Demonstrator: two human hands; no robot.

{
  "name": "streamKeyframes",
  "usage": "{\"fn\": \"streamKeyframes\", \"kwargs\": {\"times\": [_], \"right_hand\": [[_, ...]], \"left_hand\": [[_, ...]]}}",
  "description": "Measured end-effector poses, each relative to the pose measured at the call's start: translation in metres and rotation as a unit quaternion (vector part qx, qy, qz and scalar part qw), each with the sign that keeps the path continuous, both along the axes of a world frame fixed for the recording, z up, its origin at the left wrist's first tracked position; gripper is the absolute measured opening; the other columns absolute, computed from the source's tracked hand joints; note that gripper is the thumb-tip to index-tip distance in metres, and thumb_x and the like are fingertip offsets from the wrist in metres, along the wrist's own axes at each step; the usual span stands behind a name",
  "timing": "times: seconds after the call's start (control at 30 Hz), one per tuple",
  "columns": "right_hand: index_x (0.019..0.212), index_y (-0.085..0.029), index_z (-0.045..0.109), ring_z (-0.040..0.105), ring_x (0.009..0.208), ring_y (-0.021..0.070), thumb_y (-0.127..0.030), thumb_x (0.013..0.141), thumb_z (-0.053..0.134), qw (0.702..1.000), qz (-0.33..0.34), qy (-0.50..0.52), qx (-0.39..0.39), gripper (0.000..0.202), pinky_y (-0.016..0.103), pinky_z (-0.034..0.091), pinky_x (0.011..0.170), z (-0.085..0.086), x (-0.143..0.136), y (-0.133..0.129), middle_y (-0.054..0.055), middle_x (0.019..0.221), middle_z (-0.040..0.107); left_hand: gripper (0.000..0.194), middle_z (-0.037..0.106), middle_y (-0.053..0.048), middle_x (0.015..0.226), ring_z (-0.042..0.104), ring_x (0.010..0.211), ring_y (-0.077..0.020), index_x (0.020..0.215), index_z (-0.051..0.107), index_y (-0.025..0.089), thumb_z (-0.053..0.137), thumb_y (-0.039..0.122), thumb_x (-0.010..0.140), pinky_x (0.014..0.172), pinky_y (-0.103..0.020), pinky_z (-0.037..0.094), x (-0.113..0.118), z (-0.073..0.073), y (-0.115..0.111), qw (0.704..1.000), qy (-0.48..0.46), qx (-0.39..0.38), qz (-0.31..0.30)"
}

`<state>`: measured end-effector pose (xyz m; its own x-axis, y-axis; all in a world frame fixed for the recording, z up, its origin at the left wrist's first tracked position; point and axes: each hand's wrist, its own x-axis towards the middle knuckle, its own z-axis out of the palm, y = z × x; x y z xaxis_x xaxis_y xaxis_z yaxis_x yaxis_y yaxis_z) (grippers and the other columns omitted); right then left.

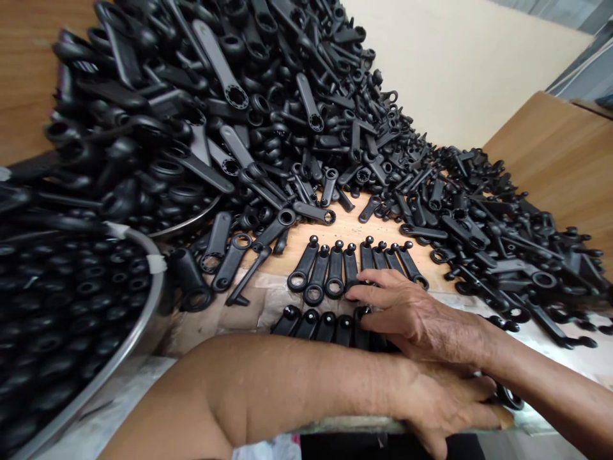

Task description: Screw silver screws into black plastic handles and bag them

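Note:
My right hand (407, 310) reaches in from the right, fingers spread over black crank-shaped levers, each with a ring at one end and a small ball stub at the other. Its fingertips touch the upper row of levers (335, 265) and the lower row (328, 326). Beneath my right forearm, my left hand (450, 402) lies across the front edge with fingers stretched to the right and thumb over the edge. A black ring end (510, 397) shows beside its fingertips. My left forearm hides the near ends of the lower row.
A large heap of similar black levers (306, 102) rises behind and spreads right. At left stands a metal-rimmed basin (156, 281) full of small round black parts. Another rim (191, 217) shows behind it. Wooden panels (560, 147) stand at the right.

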<state>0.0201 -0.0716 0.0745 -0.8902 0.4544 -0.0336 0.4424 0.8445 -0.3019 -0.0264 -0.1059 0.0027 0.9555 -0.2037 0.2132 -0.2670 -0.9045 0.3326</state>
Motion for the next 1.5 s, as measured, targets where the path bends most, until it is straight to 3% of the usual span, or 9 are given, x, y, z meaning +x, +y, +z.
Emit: {"fn": "streamKeyframes", "kwargs": {"times": [0.33,0.5,0.67,0.87,1.03,1.2,1.5], "right_hand": [[0.070,-0.015,0.065,0.033,0.116,0.0292,-0.018,0.082,0.052,0.994,-0.011,-0.055,0.091,0.017,0.044,0.031,0.092,-0.021,-0.004,-0.001,0.006,0.124,0.051],[0.074,-0.017,0.064,0.032,0.118,0.0276,-0.014,0.081,0.051,0.993,-0.003,-0.056,0.107,0.015,0.041,0.032,0.091,-0.016,-0.005,0.002,0.006,0.122,0.052],[0.085,-0.019,0.065,0.032,0.117,0.0279,-0.012,0.079,0.052,0.991,0.002,-0.089,0.104,0.016,0.042,0.032,0.091,-0.006,-0.012,0.004,0.006,0.120,0.051],[0.098,-0.019,0.065,0.036,0.112,0.0282,-0.015,0.079,0.054,0.980,0.007,-0.162,0.112,0.022,0.042,0.032,0.090,-0.005,-0.020,0.006,0.008,0.113,0.053],[0.091,-0.019,0.066,0.039,0.105,0.0265,-0.018,0.079,0.058,0.977,0.028,-0.169,0.125,0.015,0.041,0.032,0.087,-0.008,-0.020,0.011,0.007,0.112,0.054],[0.082,-0.015,0.065,0.039,0.103,0.0250,-0.019,0.082,0.055,0.980,0.050,-0.158,0.109,0.011,0.041,0.032,0.086,-0.007,-0.018,0.011,0.008,0.105,0.056],[0.080,-0.014,0.063,0.040,0.102,0.0235,-0.015,0.086,0.048,0.984,0.029,-0.160,0.072,0.016,0.040,0.033,0.088,-0.001,-0.019,0.007,0.007,0.106,0.055]], "left_hand": [[0.077,0.041,-0.016,0.124,0.032,0.127,-0.0300,0.127,0.040,0.005,0.056,0.042,0.062,0.103,-0.037,0.027,0.011,-0.017,-0.001,0.998,-0.011,-0.056,-0.035],[0.074,0.043,-0.015,0.124,0.034,0.126,-0.0304,0.128,0.038,0.009,0.055,0.042,0.064,0.101,-0.040,0.030,0.012,-0.022,-0.001,0.999,-0.026,-0.041,-0.024],[0.069,0.046,-0.016,0.121,0.037,0.123,-0.0322,0.124,0.045,0.009,0.054,0.042,0.064,0.100,-0.040,0.032,0.012,-0.021,0.002,0.997,-0.045,-0.052,-0.026],[0.056,0.048,-0.010,0.122,0.036,0.125,-0.0273,0.119,0.050,0.016,0.051,0.039,0.068,0.101,-0.036,0.030,0.011,-0.017,0.003,0.996,-0.024,-0.080,-0.014],[0.062,0.046,-0.013,0.122,0.036,0.124,-0.0287,0.124,0.045,0.011,0.051,0.037,0.068,0.101,-0.037,0.030,0.009,-0.014,0.002,0.997,-0.006,-0.077,-0.022],[0.061,0.047,-0.011,0.119,0.041,0.120,-0.0289,0.125,0.046,0.014,0.051,0.037,0.068,0.097,-0.039,0.035,0.007,-0.010,0.003,0.993,0.029,-0.110,-0.018],[0.059,0.050,-0.011,0.111,0.046,0.114,-0.0288,0.124,0.047,0.013,0.051,0.038,0.070,0.092,-0.038,0.038,0.009,-0.012,0.003,0.999,-0.027,-0.011,-0.016]]}}
